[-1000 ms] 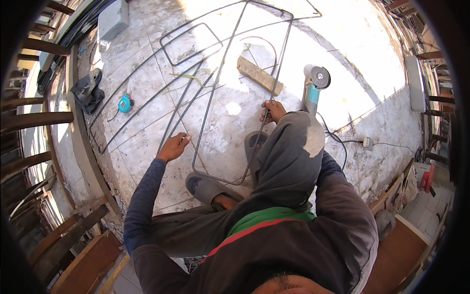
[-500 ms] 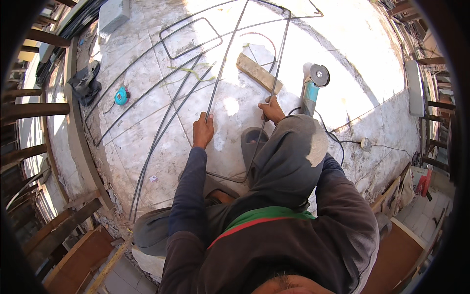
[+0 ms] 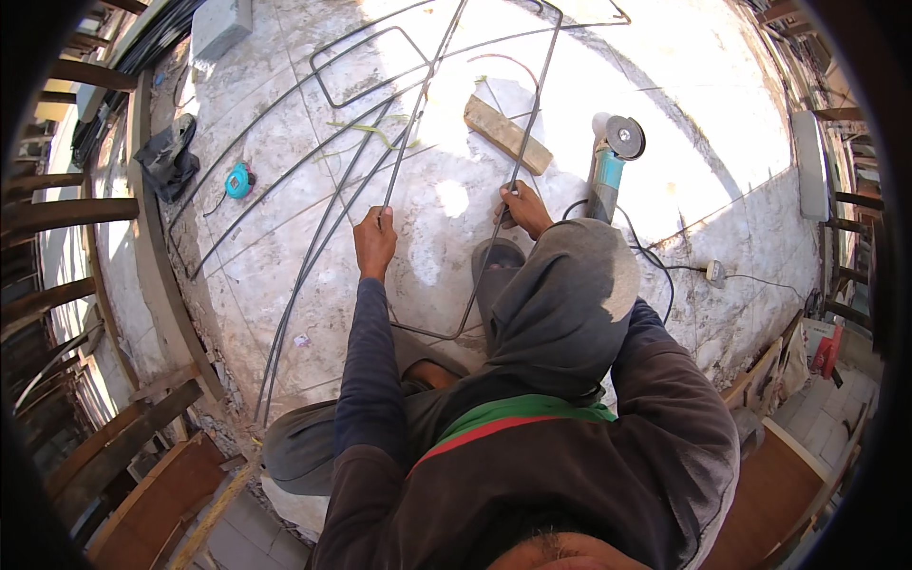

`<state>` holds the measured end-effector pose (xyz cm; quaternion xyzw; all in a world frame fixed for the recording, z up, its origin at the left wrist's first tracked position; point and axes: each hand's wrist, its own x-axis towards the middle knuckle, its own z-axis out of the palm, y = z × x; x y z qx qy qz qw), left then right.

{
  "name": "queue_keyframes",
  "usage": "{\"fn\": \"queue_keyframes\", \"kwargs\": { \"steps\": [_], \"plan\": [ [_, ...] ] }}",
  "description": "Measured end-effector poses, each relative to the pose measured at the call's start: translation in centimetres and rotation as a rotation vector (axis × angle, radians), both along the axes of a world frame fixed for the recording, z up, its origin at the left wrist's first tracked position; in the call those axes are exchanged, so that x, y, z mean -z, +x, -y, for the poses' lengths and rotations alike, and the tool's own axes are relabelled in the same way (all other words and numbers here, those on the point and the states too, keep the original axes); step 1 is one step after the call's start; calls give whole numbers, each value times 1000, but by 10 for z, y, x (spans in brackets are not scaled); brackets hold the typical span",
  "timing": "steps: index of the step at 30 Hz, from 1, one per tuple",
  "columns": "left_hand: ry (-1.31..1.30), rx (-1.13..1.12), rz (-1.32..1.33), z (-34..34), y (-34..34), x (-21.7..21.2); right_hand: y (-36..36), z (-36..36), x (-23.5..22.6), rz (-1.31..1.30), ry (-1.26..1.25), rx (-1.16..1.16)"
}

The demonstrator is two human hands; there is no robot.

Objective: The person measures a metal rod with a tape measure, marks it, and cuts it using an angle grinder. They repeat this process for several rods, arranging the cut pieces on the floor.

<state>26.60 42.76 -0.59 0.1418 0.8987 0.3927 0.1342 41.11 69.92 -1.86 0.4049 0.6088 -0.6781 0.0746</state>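
Note:
A long rectangular frame of bent steel bar (image 3: 540, 92) is held across in front of me, its near end close to my legs. My left hand (image 3: 375, 242) is closed round its left side. On the opposite side my right hand (image 3: 524, 209) grips the bar, beside my raised knee. Beneath the frame's right side lies a wooden block (image 3: 508, 136). An angle grinder (image 3: 604, 180) with a teal body rests to the right of my right hand, its disc facing up. A smaller bent-bar rectangle (image 3: 380, 86) and long steel rods (image 3: 302, 275) lie to the left.
A teal tape measure (image 3: 238, 180) and a crumpled black bag (image 3: 168, 157) are on the floor at left. A dark cable runs from the grinder to a plug connection (image 3: 714, 273) at right. A pale block (image 3: 221, 28) stands far left; a timber edge (image 3: 163, 256) borders the floor.
Both hands have shifted left with the bar frame; its left side and near end have moved left too. The left hand has also gone slightly farther away.

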Motion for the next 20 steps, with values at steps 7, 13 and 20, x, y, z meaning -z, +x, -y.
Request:
{"fn": "queue_keyframes", "kwargs": {
  "steps": [7, 13, 20],
  "plan": [
    [-93, -5, 120, 15, -8, 4, -1, 8, 1, 36, 103, -162],
    [-3, -89, 145, 31, 0, 48, 5, 15, 22, 66, 214, -217],
    [-106, -78, 273, 19, 2, 26, 10, 14, 8, 17, 41, -174]
  ]
}}
